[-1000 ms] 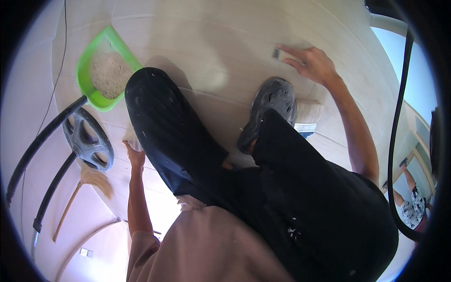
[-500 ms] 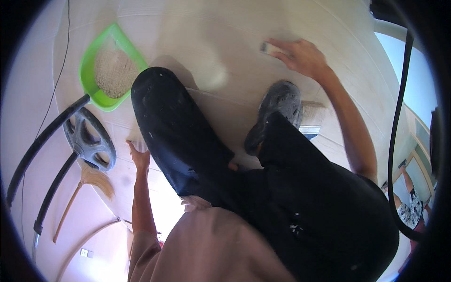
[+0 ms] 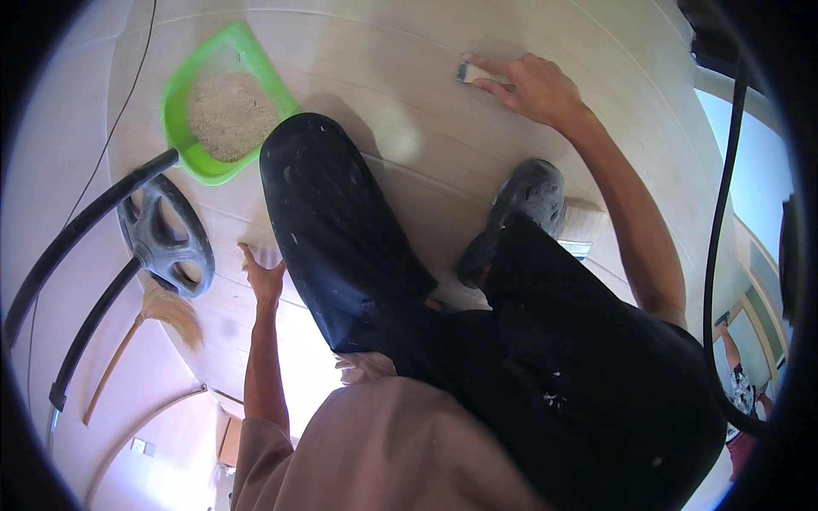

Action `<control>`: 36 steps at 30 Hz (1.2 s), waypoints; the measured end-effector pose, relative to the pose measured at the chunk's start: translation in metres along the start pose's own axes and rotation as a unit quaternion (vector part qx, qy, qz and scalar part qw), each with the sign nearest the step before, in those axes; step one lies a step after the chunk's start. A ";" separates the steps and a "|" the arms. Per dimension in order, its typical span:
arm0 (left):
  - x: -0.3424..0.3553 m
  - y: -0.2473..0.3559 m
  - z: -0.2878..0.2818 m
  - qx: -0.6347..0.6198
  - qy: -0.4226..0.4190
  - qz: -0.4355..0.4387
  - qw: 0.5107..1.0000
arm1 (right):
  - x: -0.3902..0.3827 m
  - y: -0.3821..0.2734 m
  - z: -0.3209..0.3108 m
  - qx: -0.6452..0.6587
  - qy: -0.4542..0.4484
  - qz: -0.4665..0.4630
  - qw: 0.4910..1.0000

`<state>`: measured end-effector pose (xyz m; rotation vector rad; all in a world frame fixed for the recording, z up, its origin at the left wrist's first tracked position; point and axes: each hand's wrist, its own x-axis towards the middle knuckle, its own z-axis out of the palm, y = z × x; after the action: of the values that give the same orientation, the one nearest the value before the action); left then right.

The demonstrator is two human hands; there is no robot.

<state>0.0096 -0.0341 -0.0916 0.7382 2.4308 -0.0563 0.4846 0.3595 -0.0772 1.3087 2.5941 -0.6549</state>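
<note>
My right hand reaches far forward and presses a small pale sanding block flat onto the light plank floor. My left hand rests with fingers spread on the floor beside my left knee, holding nothing. I kneel in dark, paint-flecked trousers, and my grey shoe sits on the floor below my right forearm.
A green dustpan full of pale dust lies at the upper left. A black hose and a grey wheel are at the left, with a straw broom below them. Another black cable runs down the right edge.
My right hand has slid the block farther forward and to the left across the floor. My left hand stays planted by my knee.
</note>
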 end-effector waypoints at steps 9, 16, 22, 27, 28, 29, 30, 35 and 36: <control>-0.003 0.011 -0.004 -0.022 0.007 -0.021 1.000 | 0.012 -0.006 0.005 0.045 -0.034 0.015 0.998; -0.005 -0.001 0.003 -0.004 0.011 -0.031 0.999 | 0.028 -0.016 -0.001 0.087 -0.025 0.010 0.996; -0.005 0.009 -0.003 -0.005 0.026 -0.020 0.999 | -0.099 0.009 -0.010 0.156 0.012 0.257 0.954; -0.001 -0.017 0.000 -0.035 0.027 0.001 0.999 | -0.244 0.068 0.059 0.070 0.206 0.377 0.900; 0.004 -0.006 0.003 -0.021 0.020 0.016 0.999 | -0.282 0.083 0.078 0.066 0.237 0.416 0.876; 0.004 0.000 0.004 -0.006 0.019 0.023 1.000 | -0.308 0.096 0.100 0.078 0.253 0.422 0.867; 0.007 -0.008 0.005 -0.011 0.011 0.036 0.999 | -0.329 0.106 0.118 0.090 0.267 0.426 0.860; 0.035 -0.034 0.010 -0.073 -0.012 0.041 0.996 | -0.346 0.099 0.175 0.141 0.295 0.460 0.826; 0.037 -0.031 0.010 0.025 0.016 0.042 0.999 | -0.338 0.092 0.174 0.133 0.304 0.464 0.821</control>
<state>-0.0256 -0.0440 -0.1243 0.8696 2.4333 -0.0715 0.7527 0.0839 -0.1480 2.9331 1.7644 -0.4341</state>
